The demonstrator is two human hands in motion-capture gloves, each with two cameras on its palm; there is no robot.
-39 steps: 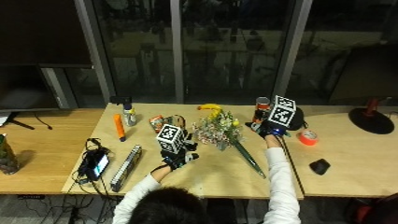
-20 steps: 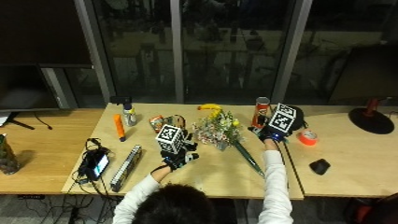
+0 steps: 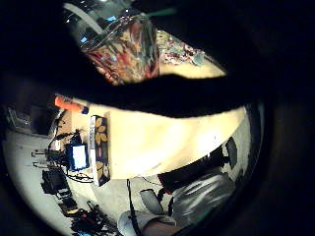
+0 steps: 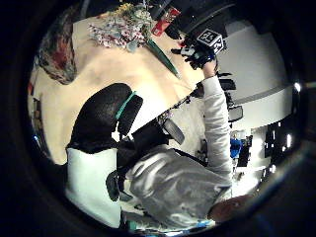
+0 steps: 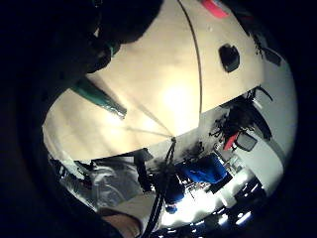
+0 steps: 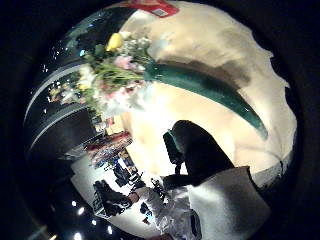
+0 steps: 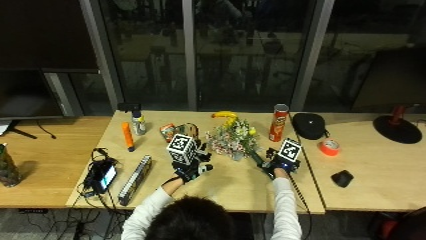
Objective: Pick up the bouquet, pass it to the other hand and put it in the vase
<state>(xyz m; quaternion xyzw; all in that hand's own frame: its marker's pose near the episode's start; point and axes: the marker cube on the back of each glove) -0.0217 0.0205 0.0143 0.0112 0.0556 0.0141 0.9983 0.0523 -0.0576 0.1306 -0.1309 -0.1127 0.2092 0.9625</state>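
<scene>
The bouquet (image 7: 231,140) lies on the table with pale and yellow flowers and a green wrapped stem (image 7: 257,158) pointing toward the person. My right hand (image 7: 279,163) hovers at the stem's near end. In the right thumb side view the whole stem (image 6: 210,90) lies on the wood with the thumb apart from it. The stem's tip (image 5: 101,100) shows beside the fingers, which I cannot see closed round it. My left hand (image 7: 190,168) rests near the table with its fingers spread and nothing in them. The patterned vase (image 7: 189,131) (image 3: 125,49) stands just beyond the left hand.
A red crisp can (image 7: 277,122), a banana (image 7: 224,114) and a black pouch (image 7: 308,125) stand behind the bouquet. An orange tape roll (image 7: 328,147) and a black mouse (image 7: 342,178) lie to the right. On the left are a long box (image 7: 136,172), an orange tube (image 7: 126,136) and a cabled device (image 7: 103,175).
My right hand has come down from beside the red can toward the person, to the near end of the stem. The left hand and the bouquet have stayed in place.
</scene>
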